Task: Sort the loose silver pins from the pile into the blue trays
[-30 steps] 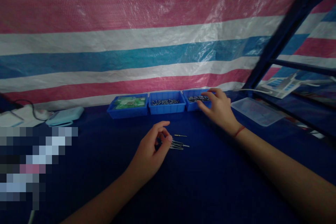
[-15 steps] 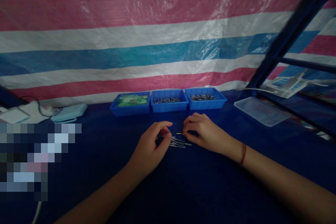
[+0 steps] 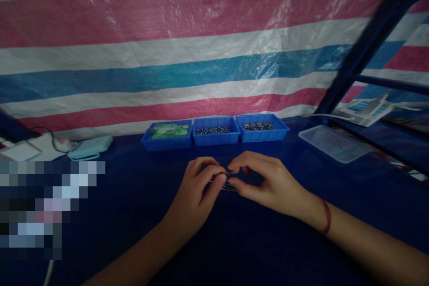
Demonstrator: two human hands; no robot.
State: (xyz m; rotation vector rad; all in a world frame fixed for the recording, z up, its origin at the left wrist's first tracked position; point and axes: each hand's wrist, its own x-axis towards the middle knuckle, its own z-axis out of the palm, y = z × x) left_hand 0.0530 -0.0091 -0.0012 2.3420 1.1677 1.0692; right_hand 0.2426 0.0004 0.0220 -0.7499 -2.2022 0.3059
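Observation:
My left hand (image 3: pixel 200 187) is closed, its thumb and index finger pinching a thin metal rivet (image 3: pixel 232 173) that points right. My right hand (image 3: pixel 264 178) is on the other side, its thumb and index finger apart around the rivet's free end; I see no clear contact with it. Under the fingertips, several more slim silver rivets (image 3: pixel 229 187) lie on the dark blue table, partly covered by both hands.
At the back stand three blue bins: one with green packets (image 3: pixel 169 130), then a middle bin (image 3: pixel 216 142) and a right bin (image 3: pixel 264 137) of small metal pieces. A clear plastic lid (image 3: pixel 335 143) lies right. A light blue case (image 3: pixel 90 146) lies left.
The left fingers have closed on a rivet. The right hand, which held a rivet a little to the right, has come closer to the left hand and spread its thumb and index finger.

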